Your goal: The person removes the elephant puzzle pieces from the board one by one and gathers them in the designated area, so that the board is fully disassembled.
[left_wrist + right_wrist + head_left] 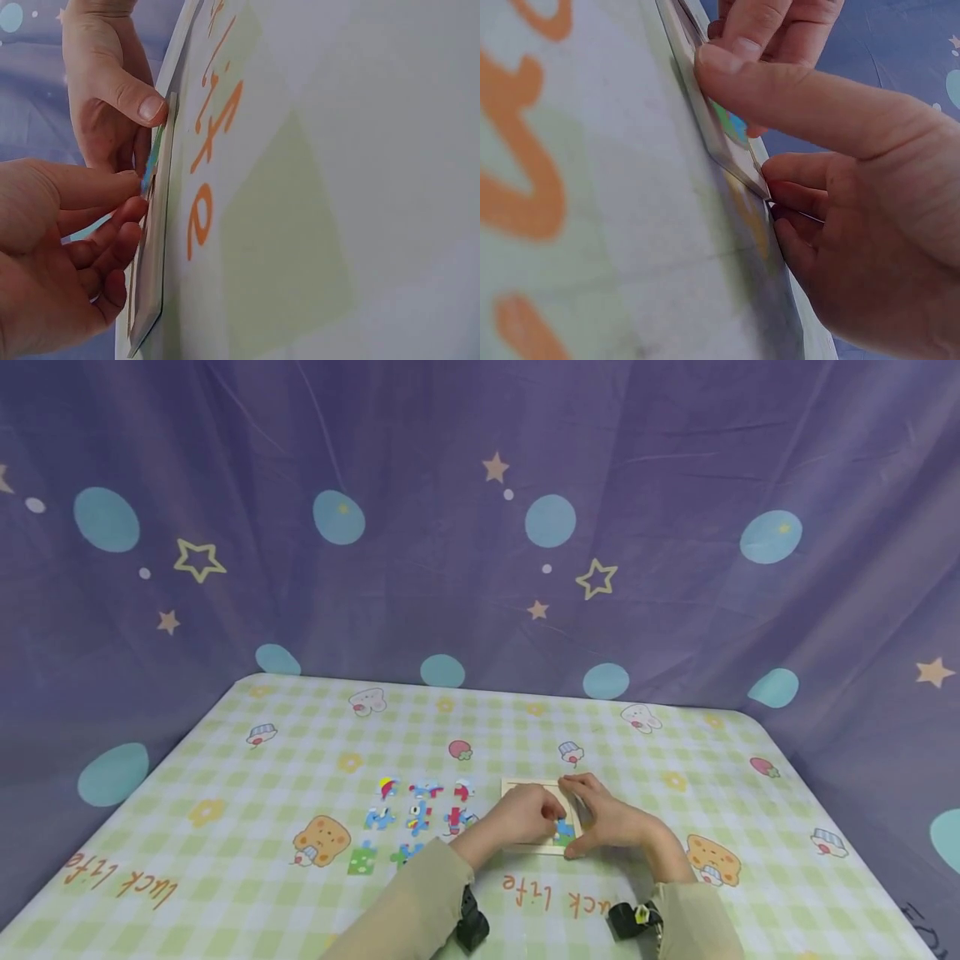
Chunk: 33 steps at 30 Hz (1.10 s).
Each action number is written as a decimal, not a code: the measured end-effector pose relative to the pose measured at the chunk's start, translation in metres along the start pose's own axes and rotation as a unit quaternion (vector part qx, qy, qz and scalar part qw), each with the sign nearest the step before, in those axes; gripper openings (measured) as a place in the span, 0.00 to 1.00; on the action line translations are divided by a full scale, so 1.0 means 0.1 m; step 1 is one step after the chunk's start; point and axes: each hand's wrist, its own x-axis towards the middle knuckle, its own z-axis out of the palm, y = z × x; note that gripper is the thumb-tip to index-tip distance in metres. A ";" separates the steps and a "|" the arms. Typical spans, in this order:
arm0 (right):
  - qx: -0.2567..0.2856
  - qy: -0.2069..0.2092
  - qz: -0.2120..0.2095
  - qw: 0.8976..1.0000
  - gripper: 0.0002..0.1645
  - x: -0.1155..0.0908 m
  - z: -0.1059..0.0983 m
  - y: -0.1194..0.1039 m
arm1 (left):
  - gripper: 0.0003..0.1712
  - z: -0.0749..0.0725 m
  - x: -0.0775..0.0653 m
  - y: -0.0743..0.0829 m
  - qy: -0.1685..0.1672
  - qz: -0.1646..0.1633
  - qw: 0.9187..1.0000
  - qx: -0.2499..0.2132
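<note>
A shallow pale wooden puzzle tray point(534, 849) lies flat on the table. My left hand point(525, 814) reaches over it from the left, thumb and forefinger pinching at the edge of a blue and green jigsaw piece point(564, 835) in the tray's near right corner. In the left wrist view, the other fingers of that hand point(67, 247) curl beside the tray's edge. My right hand point(611, 818) grips the tray at its right side, its thumb at the near corner and its fingers along the far part. The right wrist view shows that thumb point(780, 94) on the rim.
Several loose jigsaw pieces point(417, 818) lie in rows left of the tray, some partly behind the left forearm. A checked, printed cloth point(300, 777) covers the table. Behind the table hangs a purple curtain point(450, 568). Dark straps point(471, 922) circle both wrists.
</note>
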 end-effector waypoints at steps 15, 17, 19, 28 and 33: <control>-0.008 0.002 0.006 1.000 0.61 0.00 0.01 -0.01 | 0.09 -0.04 0.01 0.00 0.024 0.016 0.999 -0.028; -0.013 0.004 0.006 1.000 0.61 0.00 0.00 -0.01 | 0.08 -0.05 0.00 0.00 0.026 0.016 0.999 -0.035; -0.017 0.005 0.006 1.000 0.61 0.00 0.00 -0.01 | 0.07 -0.06 -0.01 0.00 0.026 0.011 0.999 -0.038; -0.022 0.005 0.003 1.000 0.60 -0.03 0.00 -0.05 | 0.07 -0.08 -0.02 -0.01 0.029 0.009 0.999 -0.038; -0.026 0.007 0.003 1.000 0.60 -0.02 0.00 -0.05 | 0.07 -0.13 -0.04 -0.05 0.042 0.015 0.998 -0.037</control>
